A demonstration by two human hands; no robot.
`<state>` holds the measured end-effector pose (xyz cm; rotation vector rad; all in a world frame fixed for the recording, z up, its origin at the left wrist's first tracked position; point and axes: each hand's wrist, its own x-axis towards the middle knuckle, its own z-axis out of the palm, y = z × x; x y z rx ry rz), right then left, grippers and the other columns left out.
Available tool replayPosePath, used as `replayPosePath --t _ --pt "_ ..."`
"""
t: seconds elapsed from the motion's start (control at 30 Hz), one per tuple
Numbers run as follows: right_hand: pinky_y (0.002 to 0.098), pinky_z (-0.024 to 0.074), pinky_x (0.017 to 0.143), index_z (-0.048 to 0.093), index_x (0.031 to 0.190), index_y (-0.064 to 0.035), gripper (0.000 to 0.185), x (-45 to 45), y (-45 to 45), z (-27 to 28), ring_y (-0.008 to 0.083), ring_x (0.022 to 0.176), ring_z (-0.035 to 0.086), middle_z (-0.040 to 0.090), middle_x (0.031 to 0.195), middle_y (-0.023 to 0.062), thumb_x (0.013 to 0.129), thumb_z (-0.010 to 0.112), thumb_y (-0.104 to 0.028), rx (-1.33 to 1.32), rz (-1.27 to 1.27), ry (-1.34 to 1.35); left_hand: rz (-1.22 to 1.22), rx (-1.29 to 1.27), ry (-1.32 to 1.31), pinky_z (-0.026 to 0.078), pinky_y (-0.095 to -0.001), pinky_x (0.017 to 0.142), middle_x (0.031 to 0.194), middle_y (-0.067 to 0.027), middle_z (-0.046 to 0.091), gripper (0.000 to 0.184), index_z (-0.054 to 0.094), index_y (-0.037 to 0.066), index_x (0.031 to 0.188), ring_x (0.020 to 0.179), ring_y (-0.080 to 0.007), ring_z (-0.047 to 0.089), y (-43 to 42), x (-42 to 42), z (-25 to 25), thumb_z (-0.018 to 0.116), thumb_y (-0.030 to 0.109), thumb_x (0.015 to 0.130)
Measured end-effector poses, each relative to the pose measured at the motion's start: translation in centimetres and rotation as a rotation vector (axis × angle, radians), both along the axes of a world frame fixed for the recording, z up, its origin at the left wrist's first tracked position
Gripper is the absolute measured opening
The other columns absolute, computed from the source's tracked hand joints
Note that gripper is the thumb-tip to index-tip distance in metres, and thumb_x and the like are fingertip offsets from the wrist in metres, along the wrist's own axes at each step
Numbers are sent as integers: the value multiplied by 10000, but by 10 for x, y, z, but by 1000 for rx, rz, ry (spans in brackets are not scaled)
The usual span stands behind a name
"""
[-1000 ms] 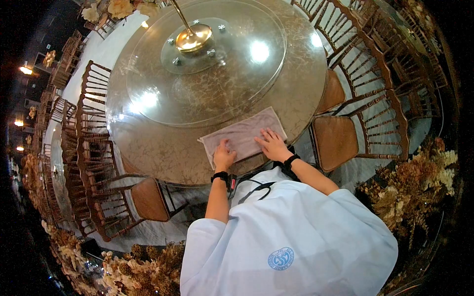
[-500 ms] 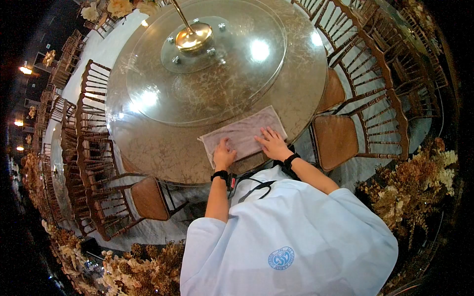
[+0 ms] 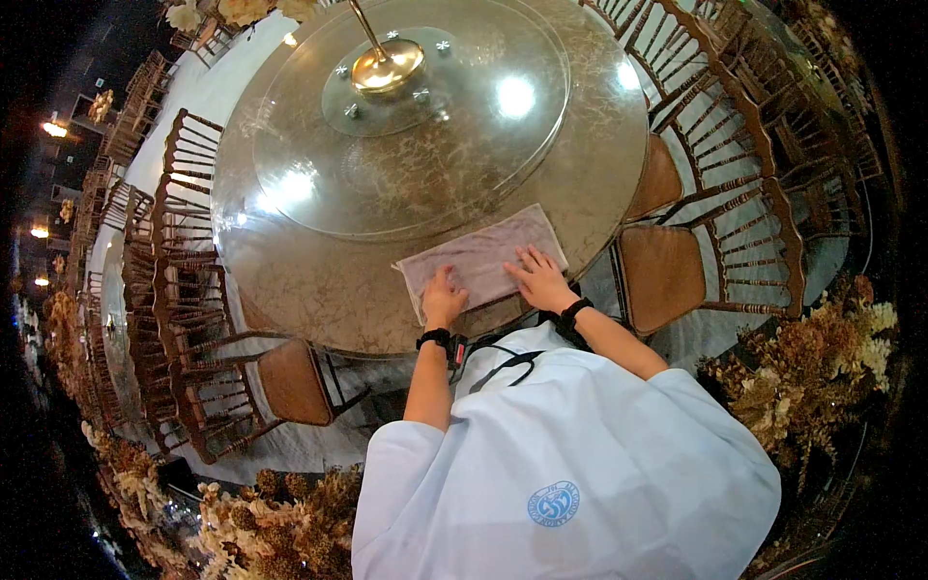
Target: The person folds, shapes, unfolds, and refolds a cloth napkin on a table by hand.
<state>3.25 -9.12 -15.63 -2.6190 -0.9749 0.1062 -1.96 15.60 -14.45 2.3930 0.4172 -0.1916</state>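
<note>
A pale pinkish cloth [image 3: 488, 253] lies spread as a flat rectangle near the front edge of a round, marbled brown table [image 3: 319, 300]. My left hand [image 3: 445, 298] rests on its lower left part, fingers loosely bent and apart. On the right half of the cloth, my right hand [image 3: 541, 280] lies with its fingers stretched and spread. Neither hand grips the cloth. Both wrists wear black bands.
A round glass turntable [image 3: 406, 208] covers the table's middle, with a gold stand base [image 3: 387, 68] on it. Wooden chairs with brown seats stand left [image 3: 295, 382] and right [image 3: 662, 275]. Dried flowers [image 3: 802, 377] fill the lower right; more flowers [image 3: 280, 527] lie lower left.
The view has shifted slightly, so the table appears a little further right. My left hand's fingers look a bit more extended on the cloth; the right hand stays nearly the same.
</note>
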Motion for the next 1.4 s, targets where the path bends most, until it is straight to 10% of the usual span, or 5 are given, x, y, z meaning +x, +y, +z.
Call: replayPosePath --t 1.4 --pt "516 293 1014 446 1327 -257 553 3 -2 -3 339 1322 286 330 1430 115 795 587 -199 -24 22 31 24 2 -42 464 -443 742 834 -92 592 580 505 163 1193 851 -315 573 -1 -1 -5 648 215 633"
